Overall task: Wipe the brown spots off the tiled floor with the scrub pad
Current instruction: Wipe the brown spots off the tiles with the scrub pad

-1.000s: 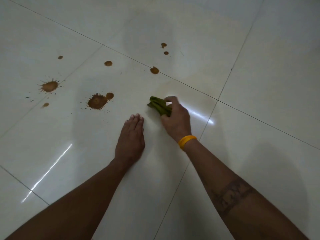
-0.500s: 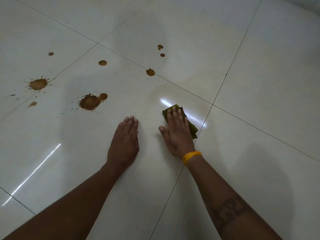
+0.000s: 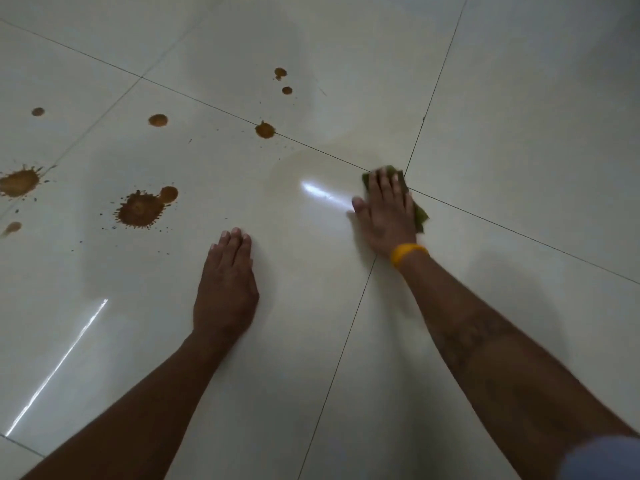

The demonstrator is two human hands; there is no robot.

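So since the last look the right hand (image 3: 386, 211) has slid the scrub pad (image 3: 419, 216) away from the left hand, out to where the grout lines (image 3: 404, 184) cross. It was bunched up in the fingers a second ago; now it's flattened out under the palm.

Right hand state: fingers straight and spread, pressing flat down on the pad, not curled round it. Only green slivers show, one past the fingertips and one on the far side of the hand from the big splat. The yellow wristband (image 3: 407, 252) sits just behind the hand. The left hand (image 3: 227, 289) is flat on the floor (image 3: 519, 116) too, fingers together, holding nothing, looks like it's just propping the body.

Taking the big splat (image 3: 142, 209) as the landmark: the left hand is near it, on the person's side. The pad is well apart from it, past the left hand and the light glare. The spot on the grout line (image 3: 265, 129) lies beyond the splat, roughly between it and the pad, and the two small spots (image 3: 283, 81) are further off again.

My take on doing this bit well: the patch around the pad already looks faintly smeared yellowish, so keep the palm weight even and overlap the strokes. Then work back toward the splat instead of dragging residue outward. The splat looks thick, so I'd guess it'll smear before it lifts.
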